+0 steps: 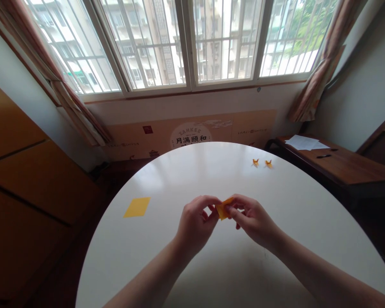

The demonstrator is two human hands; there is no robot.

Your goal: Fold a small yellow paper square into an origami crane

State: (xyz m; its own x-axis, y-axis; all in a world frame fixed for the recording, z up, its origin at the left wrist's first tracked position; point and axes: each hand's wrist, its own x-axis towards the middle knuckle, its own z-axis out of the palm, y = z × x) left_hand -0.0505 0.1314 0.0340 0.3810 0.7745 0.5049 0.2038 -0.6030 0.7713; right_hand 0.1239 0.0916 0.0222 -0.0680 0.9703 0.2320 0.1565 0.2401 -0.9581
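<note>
Fingers (209,199) on your left hand (194,222) and right hand (253,217) pinch that small folded yellow paper (223,209) at twelve o'clock; looks mid-fold imo, probably wants a firm crease next.

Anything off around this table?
Nothing visibly spilled or damaged. Only the white papers on the wooden side table overlap askew. The yellow sheet lies flat; two folded figures sit side by side on the round table; left hand and right hand hold a yellow folded piece.

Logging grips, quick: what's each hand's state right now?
Left hand: closed, holding the folded yellow paper.
Right hand: closed, pinching the same folded yellow paper.
</note>
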